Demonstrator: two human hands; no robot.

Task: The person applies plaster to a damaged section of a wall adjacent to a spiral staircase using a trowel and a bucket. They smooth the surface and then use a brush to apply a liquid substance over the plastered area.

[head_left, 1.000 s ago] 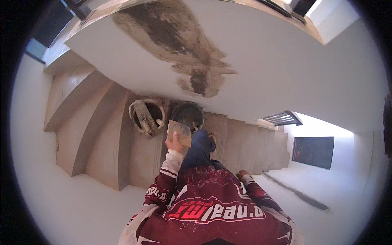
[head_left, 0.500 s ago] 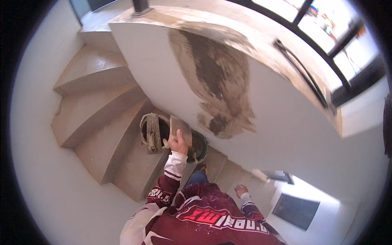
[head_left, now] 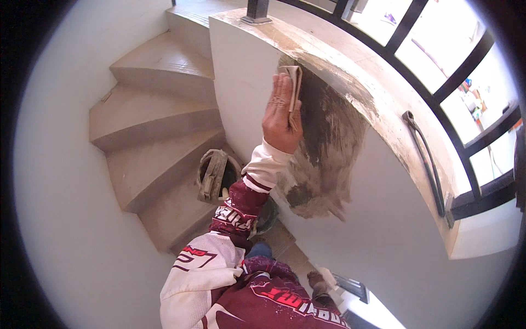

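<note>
My left hand (head_left: 280, 115) is closed around a folded tan sheet (head_left: 293, 90), stiff like sandpaper or cardboard. It presses the sheet to the upper left edge of a grey-brown plaster patch (head_left: 334, 140) on the white stair wall. The patch is darker at the top and smeared toward its lower end. My right hand (head_left: 316, 281) hangs low beside my body, over the lower steps. It is dim and blurred, so its fingers cannot be made out.
A bucket (head_left: 234, 160) stands on a step with a wooden float (head_left: 212, 176) across its rim; a dark green bucket (head_left: 267, 216) is partly behind my sleeve. Winding steps (head_left: 156, 123) rise at left. A long black-handled tool (head_left: 424, 162) lies on the ledge beside the black railing (head_left: 390, 44).
My left hand has moved up from above the buckets to the wall, carrying the folded sheet onto the patch. The view has shifted, and my right hand now appears lower.
</note>
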